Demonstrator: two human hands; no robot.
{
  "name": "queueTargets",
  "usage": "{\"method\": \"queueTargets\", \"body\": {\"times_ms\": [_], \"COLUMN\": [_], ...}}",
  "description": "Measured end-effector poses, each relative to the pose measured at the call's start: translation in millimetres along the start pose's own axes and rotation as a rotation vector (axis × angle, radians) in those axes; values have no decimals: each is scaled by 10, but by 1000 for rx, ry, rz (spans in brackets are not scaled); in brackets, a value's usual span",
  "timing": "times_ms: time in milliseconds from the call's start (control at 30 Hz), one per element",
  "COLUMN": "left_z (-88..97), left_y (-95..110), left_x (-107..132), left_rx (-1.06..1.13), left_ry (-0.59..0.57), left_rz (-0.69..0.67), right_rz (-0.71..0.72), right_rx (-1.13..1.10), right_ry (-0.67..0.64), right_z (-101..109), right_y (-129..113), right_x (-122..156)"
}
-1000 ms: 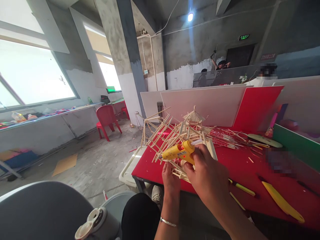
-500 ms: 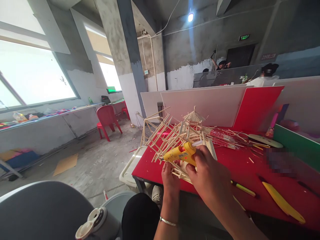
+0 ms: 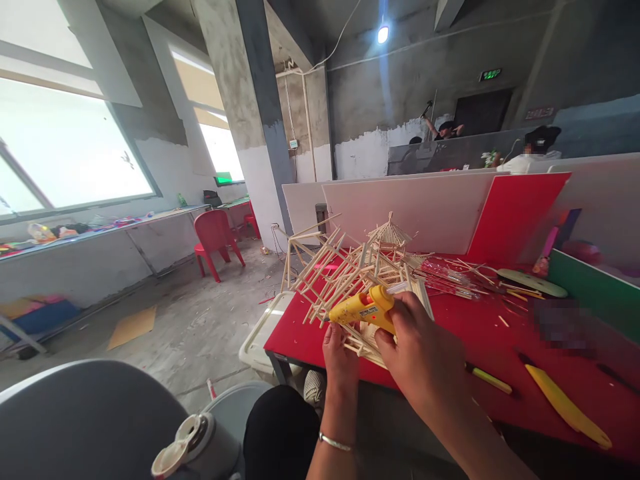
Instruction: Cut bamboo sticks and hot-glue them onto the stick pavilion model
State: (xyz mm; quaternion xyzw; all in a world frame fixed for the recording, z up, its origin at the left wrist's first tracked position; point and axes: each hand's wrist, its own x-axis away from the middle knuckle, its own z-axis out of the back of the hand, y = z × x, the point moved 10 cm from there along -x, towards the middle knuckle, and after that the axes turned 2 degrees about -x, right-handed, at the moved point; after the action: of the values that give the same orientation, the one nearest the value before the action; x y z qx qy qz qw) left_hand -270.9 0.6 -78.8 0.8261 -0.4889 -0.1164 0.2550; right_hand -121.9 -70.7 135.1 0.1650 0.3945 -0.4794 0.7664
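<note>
My right hand (image 3: 417, 340) is wrapped round the handle of a yellow hot glue gun (image 3: 363, 309), its nozzle pointing left among wooden sticks. Just below that nozzle, my left hand (image 3: 341, 347) is closed, thumb and fingers pinched at the near edge of a stick model (image 3: 345, 273) built of thin pale wooden sticks. Which stick the fingers grip is partly hidden. Behind the glue gun rises a small pointed stick roof (image 3: 391, 232), part of a pavilion-like structure. A clear glue stick (image 3: 400, 287) pokes from the gun's rear.
On the red table (image 3: 295, 333) lie a yellow-handled knife (image 3: 567, 403), a yellow-green cutter (image 3: 493, 381) and bagged loose sticks (image 3: 450, 277). White boards (image 3: 405, 207) stand behind. A lidded bottle (image 3: 200, 447) is at lower left, near a red chair (image 3: 217, 237). Other people sit far back.
Very little differs. The glue gun and my right hand have shifted slightly right and down; my left hand stays in place at the stick model.
</note>
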Motion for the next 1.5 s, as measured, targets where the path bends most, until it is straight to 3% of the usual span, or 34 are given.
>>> {"method": "queueTargets", "body": {"times_ms": [433, 600, 867, 1067, 1233, 1367, 1500], "left_z": [93, 196, 447, 563, 641, 643, 662], "left_y": [-5, 139, 585, 569, 553, 555, 481], "left_x": [-16, -54, -76, -12, 11, 3, -18], "left_rx": [-38, -68, -302, -578, -718, -835, -882], "left_ry": [22, 63, 207, 300, 401, 445, 443], "left_rz": [-5, -87, -379, -480, -583, -671, -703], "right_rz": [-27, -34, -160, -284, -385, -592, -780], "right_rx": [-4, -36, -76, -61, -180, -249, -374], "right_ry": [-38, -43, -120, -138, -154, -229, -382], "right_z": [-71, -108, -243, -251, -334, -582, -1109], "right_y": [32, 138, 799, 1238, 1589, 2006, 2491], "right_x": [29, 94, 398, 564, 658, 812, 1083]}}
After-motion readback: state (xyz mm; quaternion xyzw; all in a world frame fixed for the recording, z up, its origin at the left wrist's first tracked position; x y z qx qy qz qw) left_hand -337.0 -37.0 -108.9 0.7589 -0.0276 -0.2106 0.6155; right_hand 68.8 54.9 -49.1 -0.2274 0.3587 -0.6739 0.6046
